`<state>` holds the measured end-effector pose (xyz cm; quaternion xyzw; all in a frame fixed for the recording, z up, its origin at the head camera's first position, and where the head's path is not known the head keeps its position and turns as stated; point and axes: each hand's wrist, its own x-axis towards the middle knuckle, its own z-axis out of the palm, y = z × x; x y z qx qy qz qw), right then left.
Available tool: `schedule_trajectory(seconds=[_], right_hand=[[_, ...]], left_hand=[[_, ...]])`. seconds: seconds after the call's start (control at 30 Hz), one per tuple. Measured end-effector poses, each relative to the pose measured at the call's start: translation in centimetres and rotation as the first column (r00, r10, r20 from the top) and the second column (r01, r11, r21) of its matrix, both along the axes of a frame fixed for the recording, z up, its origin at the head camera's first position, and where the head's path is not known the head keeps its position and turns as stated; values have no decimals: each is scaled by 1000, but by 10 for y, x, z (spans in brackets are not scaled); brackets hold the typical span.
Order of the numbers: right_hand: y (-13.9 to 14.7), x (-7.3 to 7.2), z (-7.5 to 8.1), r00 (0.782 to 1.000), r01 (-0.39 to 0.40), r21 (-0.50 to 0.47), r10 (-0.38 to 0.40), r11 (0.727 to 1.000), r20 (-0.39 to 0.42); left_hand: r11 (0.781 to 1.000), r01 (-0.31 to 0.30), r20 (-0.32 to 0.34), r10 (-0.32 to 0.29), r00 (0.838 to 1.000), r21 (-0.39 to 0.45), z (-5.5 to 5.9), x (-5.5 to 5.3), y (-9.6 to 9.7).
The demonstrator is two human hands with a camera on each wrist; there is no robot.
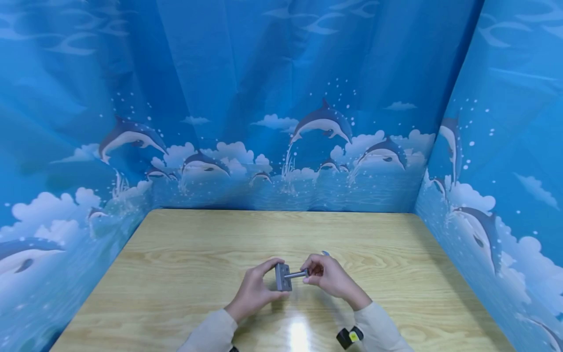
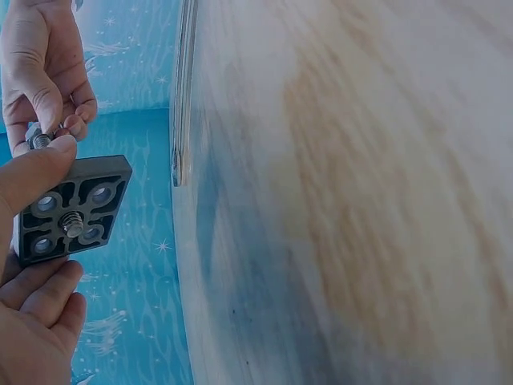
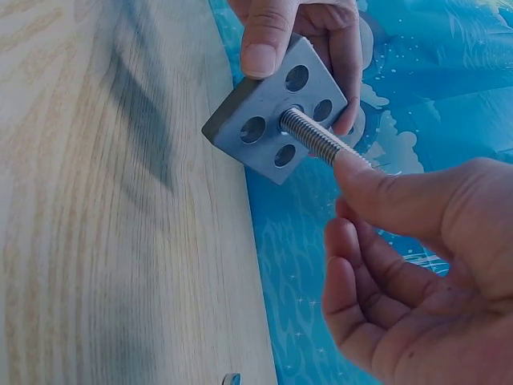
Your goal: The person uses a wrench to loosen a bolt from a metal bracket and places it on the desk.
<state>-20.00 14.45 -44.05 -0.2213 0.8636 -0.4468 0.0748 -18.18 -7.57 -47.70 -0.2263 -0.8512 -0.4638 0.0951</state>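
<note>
A grey square plate [image 1: 282, 277] with several round holes is held above the table by its edges, between the thumb and fingers of my left hand [image 1: 256, 288]. From its middle sticks out a threaded bolt [image 3: 313, 135]. My right hand [image 1: 327, 275] pinches the bolt's outer end between thumb and fingers, which hide that end in the right wrist view. On the plate's ribbed back, in the left wrist view, a short threaded tip [image 2: 73, 225] pokes through the centre. The right hand [image 2: 48, 64] appears behind the plate there.
Both hands are over a light wood-grain table [image 1: 198, 254]. Blue curtains [image 1: 246, 73] printed with dolphins surround its back and sides. A small bluish thing [image 1: 325, 253] shows just behind my right hand, mostly hidden. A black wrist device [image 1: 349, 337] sits by the right sleeve.
</note>
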Motion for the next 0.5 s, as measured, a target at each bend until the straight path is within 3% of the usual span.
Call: schedule_trajectory(seconds=[0.17, 0.3, 0.4, 0.5], right_hand=[[-1, 0, 1, 1000, 2, 8, -1, 1000, -23], [-1, 1, 1, 999, -40, 45, 41, 998, -17], [-1, 1, 2, 999, -47, 74, 46, 996, 19], [-2, 1, 2, 998, -6, 78, 0, 997, 70]], left_hand=[[1000, 4, 3, -4, 1000, 5, 0, 0, 0], [1000, 0, 1, 0, 1000, 8, 0, 0, -1], [1000, -7, -2, 7, 1000, 8, 0, 0, -1], [1000, -7, -5, 7, 1000, 6, -1, 0, -2]])
